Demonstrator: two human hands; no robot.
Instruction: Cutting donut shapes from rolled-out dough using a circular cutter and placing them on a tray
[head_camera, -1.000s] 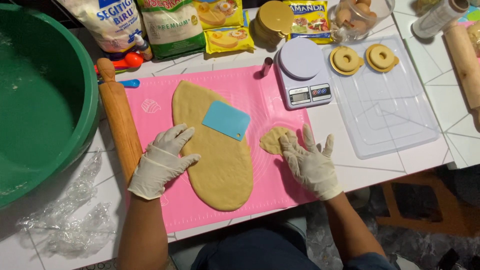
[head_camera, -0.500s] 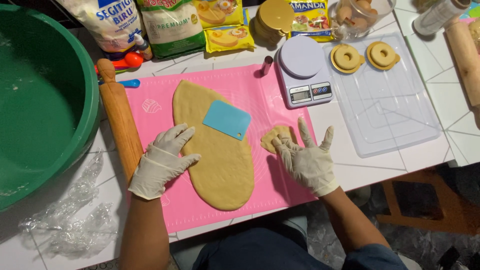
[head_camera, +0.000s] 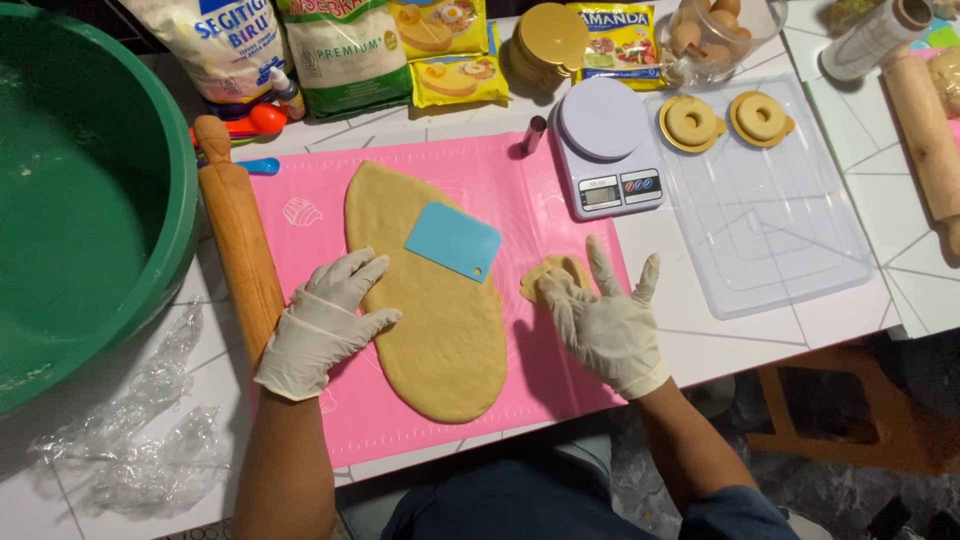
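A long oval sheet of rolled tan dough (head_camera: 435, 300) lies on a pink silicone mat (head_camera: 500, 185). A light blue plastic scraper (head_camera: 453, 241) rests on the dough's upper part. My left hand (head_camera: 322, 322), in a white glove, lies flat with fingers spread on the dough's left edge. My right hand (head_camera: 603, 318), also gloved, presses its fingers on a small separate piece of dough (head_camera: 548, 273) at the mat's right side.
A wooden rolling pin (head_camera: 238, 235) lies left of the mat beside a big green basin (head_camera: 80, 190). A white kitchen scale (head_camera: 606, 150) and a clear tray (head_camera: 770, 210) holding two ring-shaped dough pieces (head_camera: 725, 120) stand right. Packets line the back; crumpled plastic wrap (head_camera: 130, 440) lies front left.
My right hand has slid a little left and up onto the small dough piece, covering more of it. My left hand stays on the dough sheet.
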